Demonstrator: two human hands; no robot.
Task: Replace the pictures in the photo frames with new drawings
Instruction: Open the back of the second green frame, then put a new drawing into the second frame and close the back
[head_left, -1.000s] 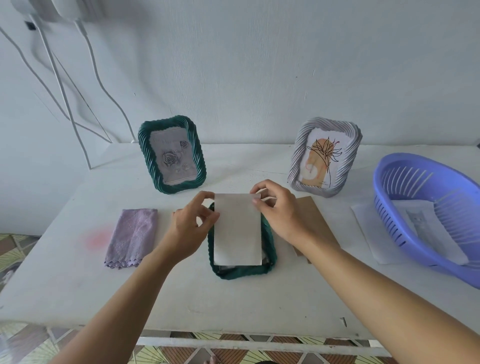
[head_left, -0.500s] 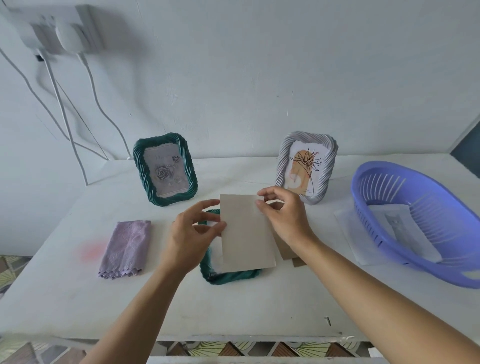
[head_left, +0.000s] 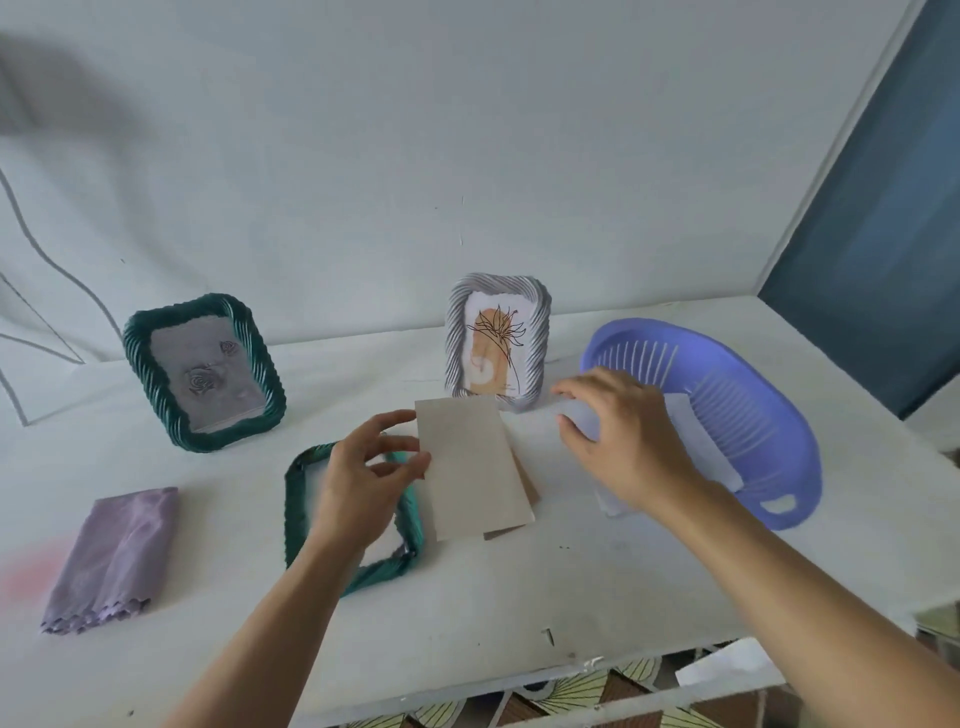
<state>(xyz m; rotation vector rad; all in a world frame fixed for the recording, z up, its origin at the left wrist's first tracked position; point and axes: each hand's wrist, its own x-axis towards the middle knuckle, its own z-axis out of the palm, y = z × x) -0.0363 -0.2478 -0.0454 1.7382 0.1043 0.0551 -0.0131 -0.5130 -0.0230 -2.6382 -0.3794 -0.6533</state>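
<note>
At the near edge of the desk (head_left: 519, 597), both forearms reach in from below. To the left a folded purple cloth (head_left: 111, 561) lies flat, well apart from everything else. In the middle a green frame (head_left: 295, 504) lies flat on the desk, and the left hand (head_left: 363, 478) hovers over it. Its thumb and fingers pinch the left edge of a beige card (head_left: 472, 467), which is held just right of that frame. Under the card's right side a brown board (head_left: 527, 493) shows, lying on the desk.

Further right, the right hand (head_left: 628, 441) reaches towards a purple basket (head_left: 800, 467). Its fingers are bent above a white sheet (head_left: 609, 503) that lies beside the basket. Blur hides the fingertips, so I cannot tell whether they grip the sheet or only touch it. Another white paper (head_left: 701, 441) lies inside the basket.

At the back, near the wall, two frames stand upright. A second green frame (head_left: 205, 371) on the left shows a grey rose drawing. A grey-white frame (head_left: 496, 343), behind the card, shows a line-drawn flower over an orange shape.
</note>
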